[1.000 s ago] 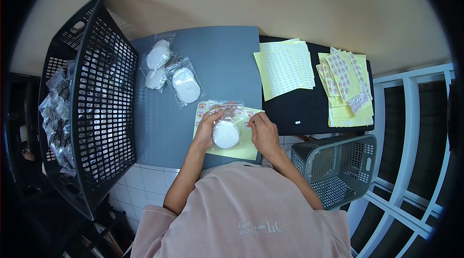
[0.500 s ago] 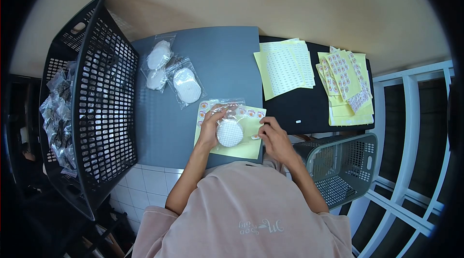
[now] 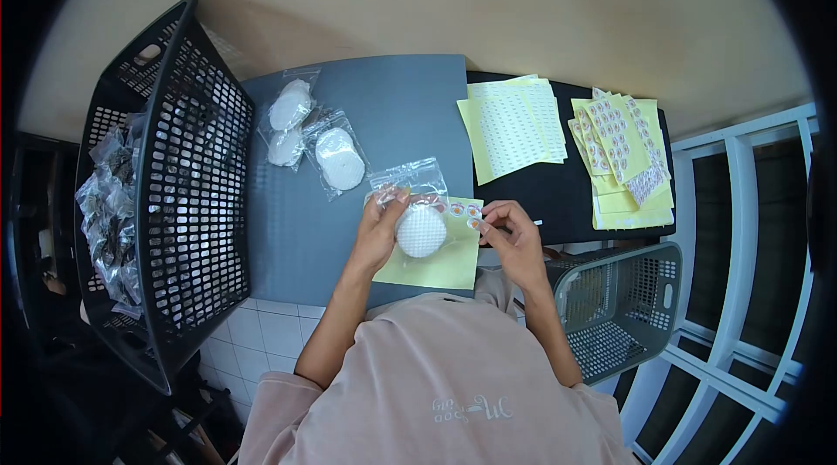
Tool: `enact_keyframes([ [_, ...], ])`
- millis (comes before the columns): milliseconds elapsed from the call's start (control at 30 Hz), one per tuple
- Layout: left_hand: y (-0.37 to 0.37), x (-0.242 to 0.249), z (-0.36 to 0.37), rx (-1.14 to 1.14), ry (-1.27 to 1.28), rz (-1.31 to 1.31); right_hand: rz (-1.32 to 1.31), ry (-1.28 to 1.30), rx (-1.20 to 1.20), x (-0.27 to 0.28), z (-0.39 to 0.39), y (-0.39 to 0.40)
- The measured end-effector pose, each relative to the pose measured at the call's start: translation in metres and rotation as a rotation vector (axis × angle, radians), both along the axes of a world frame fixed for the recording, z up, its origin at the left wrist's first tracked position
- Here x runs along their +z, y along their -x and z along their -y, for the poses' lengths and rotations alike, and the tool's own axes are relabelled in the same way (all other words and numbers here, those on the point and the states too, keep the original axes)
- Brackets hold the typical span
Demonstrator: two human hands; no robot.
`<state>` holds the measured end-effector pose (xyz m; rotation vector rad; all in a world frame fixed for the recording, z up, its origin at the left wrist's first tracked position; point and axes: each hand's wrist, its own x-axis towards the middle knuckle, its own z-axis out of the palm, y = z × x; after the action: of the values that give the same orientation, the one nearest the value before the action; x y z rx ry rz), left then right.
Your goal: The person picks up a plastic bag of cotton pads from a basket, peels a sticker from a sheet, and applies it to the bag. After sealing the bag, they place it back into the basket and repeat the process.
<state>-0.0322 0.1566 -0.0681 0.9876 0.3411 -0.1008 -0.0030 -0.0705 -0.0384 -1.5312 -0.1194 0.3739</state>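
Note:
My left hand (image 3: 378, 234) grips a clear zip bag (image 3: 410, 176) with a stack of round white cotton pads (image 3: 422, 232) inside, tilted above a yellow sticker sheet (image 3: 427, 271). The bag hides part of the sheet. At the sheet's right edge, my right hand (image 3: 519, 247) has thumb and forefinger pinched on a small round sticker (image 3: 473, 224) with an orange print. Similar stickers (image 3: 457, 209) sit along the sheet's upper edge. Further back on the grey table lie bagged cotton pads (image 3: 340, 158) and two more white stacks in clear plastic (image 3: 291, 106).
A tall dark basket (image 3: 196, 177) holding many clear bags (image 3: 109, 195) stands at the left. On the black surface are printed label sheets (image 3: 514, 129) and a pile of sticker sheets (image 3: 621, 142). Below, at right, is a grey-green basket (image 3: 623, 308). White bars (image 3: 737, 247) stand beyond it.
The bag of cotton pads has moved slightly right, its top now standing up more. My right hand has shifted a little right, and the sticker at its fingertips has moved up and right.

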Motion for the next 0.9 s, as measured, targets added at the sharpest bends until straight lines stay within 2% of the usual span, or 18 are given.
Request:
enact_keyframes([
  [100,-0.011,0.029,0.002,0.014,-0.145,0.013,0.095,-0.127,-0.078,0.037,-0.018,-0.003],
  [167,-0.02,0.047,0.005,0.011,-0.222,0.029,0.443,0.127,-0.219,0.052,-0.034,-0.01],
  [233,-0.028,0.06,0.011,-0.041,-0.338,0.202,0.517,0.194,-0.24,0.065,-0.05,-0.018],
  [267,-0.03,0.072,0.016,-0.041,-0.339,0.213,0.527,0.192,-0.243,0.067,-0.056,-0.019],
  [333,-0.032,0.096,0.024,0.016,-0.19,0.204,0.574,0.384,-0.22,0.07,-0.065,-0.022],
  [500,-0.03,0.107,0.023,0.08,-0.1,0.162,0.561,0.39,-0.165,0.066,-0.059,-0.015],
  [567,-0.032,0.106,0.02,0.103,-0.06,0.136,0.552,0.483,-0.089,0.071,-0.052,-0.011],
  [633,-0.034,0.101,0.011,0.207,-0.086,0.129,0.536,0.419,-0.079,0.086,-0.046,-0.008],
  [700,-0.039,0.104,0.0,0.193,-0.118,0.122,0.518,0.353,-0.07,0.087,-0.038,-0.01],
  [767,-0.04,0.104,-0.003,0.083,-0.29,0.192,0.55,0.25,0.027,0.09,-0.031,-0.021],
  [800,-0.04,0.106,-0.001,0.084,-0.289,0.191,0.491,0.125,-0.052,0.097,-0.035,-0.018],
  [833,-0.041,0.108,0.002,0.043,-0.283,0.184,0.491,0.124,-0.052,0.102,-0.036,-0.02],
  [900,-0.043,0.109,0.007,0.001,-0.281,0.179,0.462,0.122,0.14,0.108,-0.036,-0.023],
])
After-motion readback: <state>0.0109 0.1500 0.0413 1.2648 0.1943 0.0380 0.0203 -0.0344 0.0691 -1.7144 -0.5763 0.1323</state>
